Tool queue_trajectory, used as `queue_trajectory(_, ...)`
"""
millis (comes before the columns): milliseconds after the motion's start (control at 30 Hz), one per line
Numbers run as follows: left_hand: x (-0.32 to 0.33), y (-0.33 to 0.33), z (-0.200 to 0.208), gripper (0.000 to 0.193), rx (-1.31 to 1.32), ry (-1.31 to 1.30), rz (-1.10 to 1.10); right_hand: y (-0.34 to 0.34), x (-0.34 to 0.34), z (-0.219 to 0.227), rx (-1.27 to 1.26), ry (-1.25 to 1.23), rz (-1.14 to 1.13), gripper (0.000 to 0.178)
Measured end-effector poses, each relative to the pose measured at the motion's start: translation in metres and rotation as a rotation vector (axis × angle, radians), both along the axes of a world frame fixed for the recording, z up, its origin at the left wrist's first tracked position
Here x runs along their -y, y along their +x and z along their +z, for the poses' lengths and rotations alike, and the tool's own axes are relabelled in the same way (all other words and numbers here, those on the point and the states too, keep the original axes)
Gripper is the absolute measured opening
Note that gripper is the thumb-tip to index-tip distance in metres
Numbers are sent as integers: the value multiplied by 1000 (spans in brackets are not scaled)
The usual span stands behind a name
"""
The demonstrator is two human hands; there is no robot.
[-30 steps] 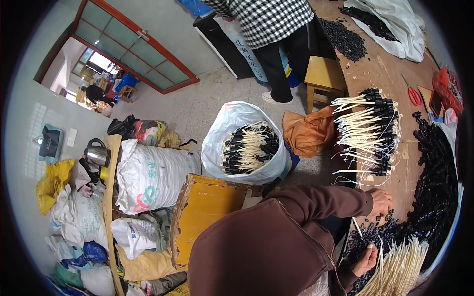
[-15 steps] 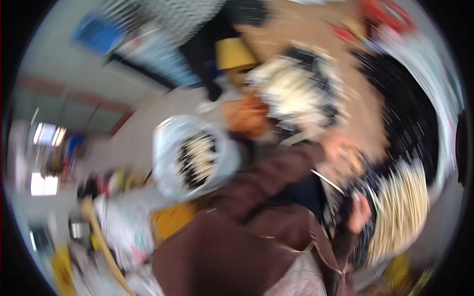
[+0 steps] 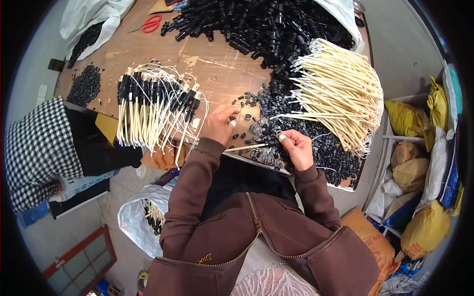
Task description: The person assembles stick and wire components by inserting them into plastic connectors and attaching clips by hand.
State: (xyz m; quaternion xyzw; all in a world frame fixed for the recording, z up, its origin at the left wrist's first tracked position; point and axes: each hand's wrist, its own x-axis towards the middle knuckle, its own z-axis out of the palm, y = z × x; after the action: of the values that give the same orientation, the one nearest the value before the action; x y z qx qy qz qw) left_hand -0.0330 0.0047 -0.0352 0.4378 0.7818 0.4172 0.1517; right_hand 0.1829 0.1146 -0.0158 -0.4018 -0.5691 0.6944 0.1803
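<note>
Two hands at work on one wooden table. Right hand: fingers pinched together on the dark tip end of a cream-coloured tube, which lies nearly level and points back toward the left hand. Left hand: curled, fingertips down on the board among loose small black caps; whether it pinches a cap cannot be told.

Placement, all relative to the table:
- Tube in hand: over the near edge, between the two hands.
- Small black caps: spread at the near edge, under and beyond the right hand.
- Bundle of bare cream tubes: far right, fanned out, ends overhanging the cap spread.
- Heap of larger black fittings: far side, centre.
- Finished tubes with black heads: left portion, heads away from the person, tails hanging over the near edge.
- Red scissors: far left.
- White sack: on the floor below the near edge, part-filled with finished pieces.
- Another person in a checked top: standing off the left end.

Handling note, as judgement: the pinch sits close to the tube's end, which suits a straight push; keeping tube and cap in line and the tube supported should prevent the slender stem from bending or the cap seating crooked.
</note>
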Motion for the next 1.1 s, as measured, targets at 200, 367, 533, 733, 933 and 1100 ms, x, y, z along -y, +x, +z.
queue_trajectory(200, -5, 46, 23, 17, 973, 214, -85, -19, 3, -17, -13, 14, 8, 11)
queue_trajectory(367, -14, 78, 45, 27, -105, 299, -273, -23, 11, -38, -110, 192, 8, 14)
queue_trajectory(533, -11, 64, 38, 35, -102, 328, -195, -26, 23, -13, 21, 186, 3, 9)
queue_trajectory(733, -1, 57, 31, 26, 616, 43, 36, -35, 34, 6, 113, 917, -38, 7)
queue_trajectory(933, 3, 49, 29, 24, 308, 50, -29, -30, 35, 9, 63, 926, 17, 8)
queue_trajectory(1100, 2, 41, 25, 26, 93, 144, -92, -24, 24, 9, -157, 84, 55, 7)
